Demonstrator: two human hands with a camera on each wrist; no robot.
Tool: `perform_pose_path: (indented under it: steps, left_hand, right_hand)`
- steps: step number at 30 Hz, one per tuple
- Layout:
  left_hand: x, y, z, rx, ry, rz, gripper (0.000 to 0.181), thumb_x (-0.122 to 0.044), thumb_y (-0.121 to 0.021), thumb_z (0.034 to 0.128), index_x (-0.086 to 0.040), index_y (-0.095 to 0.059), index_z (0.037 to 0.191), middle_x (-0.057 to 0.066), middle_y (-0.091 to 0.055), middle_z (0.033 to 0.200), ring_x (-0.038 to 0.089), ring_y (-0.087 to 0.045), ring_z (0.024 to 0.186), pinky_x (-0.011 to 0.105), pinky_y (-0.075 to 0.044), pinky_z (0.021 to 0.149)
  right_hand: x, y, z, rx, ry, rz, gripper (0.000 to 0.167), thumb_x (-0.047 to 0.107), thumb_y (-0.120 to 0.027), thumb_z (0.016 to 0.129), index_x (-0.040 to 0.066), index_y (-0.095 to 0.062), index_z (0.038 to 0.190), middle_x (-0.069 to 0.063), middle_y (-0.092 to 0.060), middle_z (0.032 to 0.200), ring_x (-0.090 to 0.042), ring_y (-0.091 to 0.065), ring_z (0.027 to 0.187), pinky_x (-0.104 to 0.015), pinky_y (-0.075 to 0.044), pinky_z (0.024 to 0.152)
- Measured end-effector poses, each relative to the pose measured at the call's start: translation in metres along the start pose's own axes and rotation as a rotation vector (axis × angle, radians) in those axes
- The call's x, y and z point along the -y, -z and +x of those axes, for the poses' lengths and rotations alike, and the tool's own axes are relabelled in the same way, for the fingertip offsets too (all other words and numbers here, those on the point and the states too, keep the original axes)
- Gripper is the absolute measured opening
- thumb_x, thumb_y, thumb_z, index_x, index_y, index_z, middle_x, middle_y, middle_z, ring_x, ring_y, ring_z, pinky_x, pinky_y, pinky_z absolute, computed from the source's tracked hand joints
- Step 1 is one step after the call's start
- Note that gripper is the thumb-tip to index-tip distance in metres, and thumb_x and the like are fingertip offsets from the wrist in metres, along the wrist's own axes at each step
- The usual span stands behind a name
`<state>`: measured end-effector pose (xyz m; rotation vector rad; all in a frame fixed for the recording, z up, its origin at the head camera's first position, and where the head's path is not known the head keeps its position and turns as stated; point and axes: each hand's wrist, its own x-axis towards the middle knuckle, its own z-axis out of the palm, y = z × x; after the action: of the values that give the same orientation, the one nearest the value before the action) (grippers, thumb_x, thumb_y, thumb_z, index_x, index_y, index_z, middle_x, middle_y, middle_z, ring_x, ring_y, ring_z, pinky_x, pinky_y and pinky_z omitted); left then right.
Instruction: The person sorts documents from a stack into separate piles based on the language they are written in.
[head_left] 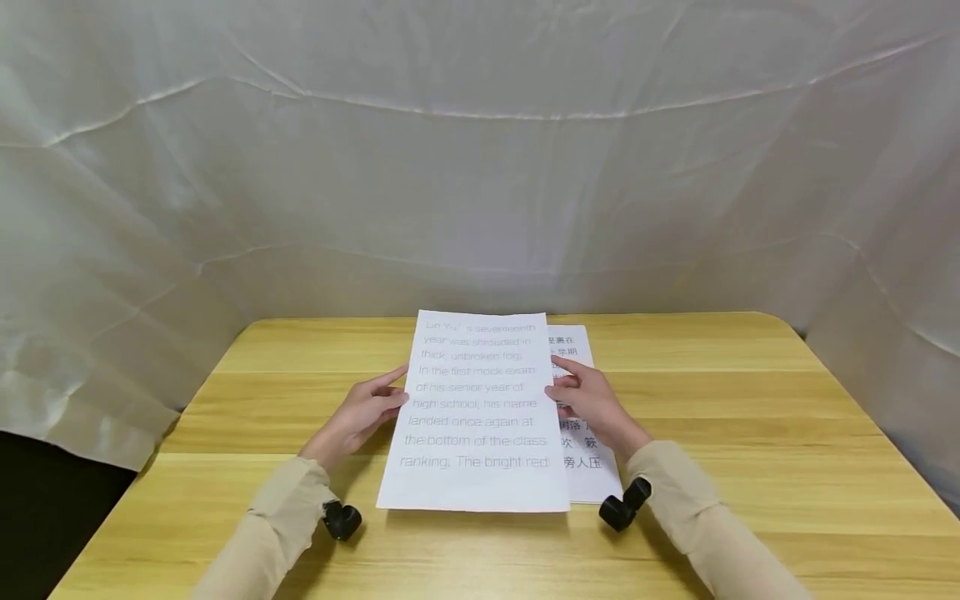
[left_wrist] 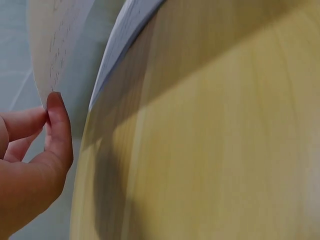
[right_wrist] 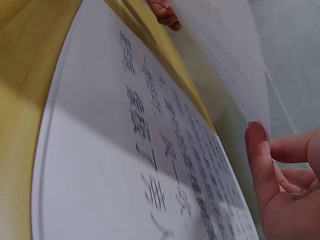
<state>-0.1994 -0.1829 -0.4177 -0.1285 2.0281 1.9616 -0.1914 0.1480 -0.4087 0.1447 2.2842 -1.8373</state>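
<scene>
A white sheet of paper printed with English text is held up above the table by both hands. My left hand pinches its left edge between thumb and fingers; the left wrist view shows the thumb on the printed face. At the opposite edge my right hand pinches the sheet the same way, its thumb on the printed side. Below and to the right lies a stack of paper with large Chinese characters, partly hidden by the raised sheet and the right hand.
The papers are over a light wooden table with rounded far corners. Behind it hangs a pale, wrinkled cloth, which also runs along both sides. A black wrist camera sits at the left wrist, another at the right.
</scene>
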Motion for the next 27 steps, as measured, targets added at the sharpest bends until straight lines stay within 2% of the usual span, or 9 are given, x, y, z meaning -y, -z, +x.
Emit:
perform_pose_path:
  steps: [6, 12, 19, 27]
  left_hand:
    - [0.003, 0.018, -0.004, -0.010, -0.001, 0.029, 0.056, 0.006, -0.052, 0.0962, -0.006, -0.035, 0.149, 0.018, -0.051, 0.112, 0.018, -0.054, 0.095, 0.026, -0.050, 0.087]
    - [0.006, 0.036, -0.010, -0.016, -0.012, 0.071, 0.056, 0.004, -0.052, 0.0967, -0.003, -0.033, 0.149, 0.017, -0.052, 0.112, 0.017, -0.054, 0.095, 0.025, -0.051, 0.087]
    - [0.003, 0.055, -0.010, -0.021, -0.010, 0.124, 0.057, 0.003, -0.053, 0.0969, -0.002, -0.032, 0.149, 0.015, -0.053, 0.110, 0.015, -0.054, 0.092, 0.022, -0.051, 0.082]
    - [0.003, 0.088, -0.015, -0.019, -0.016, 0.202, 0.059, -0.003, -0.054, 0.0978, -0.003, -0.028, 0.150, 0.017, -0.051, 0.114, 0.013, -0.054, 0.094, 0.020, -0.050, 0.083]
  right_hand:
    - [0.002, -0.019, 0.006, 0.004, 0.014, 0.018, 0.062, 0.000, -0.063, 0.091, 0.007, -0.039, 0.148, -0.015, -0.054, 0.103, -0.017, -0.055, 0.070, -0.025, -0.052, 0.060]
    - [0.005, -0.039, 0.011, 0.000, -0.006, 0.023, 0.062, 0.001, -0.065, 0.090, 0.010, -0.042, 0.147, -0.013, -0.053, 0.102, -0.016, -0.053, 0.065, -0.026, -0.051, 0.058]
    - [0.011, -0.058, 0.014, -0.007, -0.010, 0.002, 0.062, -0.001, -0.066, 0.088, 0.009, -0.044, 0.145, -0.013, -0.056, 0.102, -0.015, -0.056, 0.067, -0.025, -0.053, 0.056]
    - [0.016, -0.090, 0.023, 0.030, 0.021, -0.027, 0.065, -0.003, -0.066, 0.087, 0.006, -0.040, 0.146, -0.014, -0.057, 0.102, -0.015, -0.057, 0.064, -0.028, -0.055, 0.058]
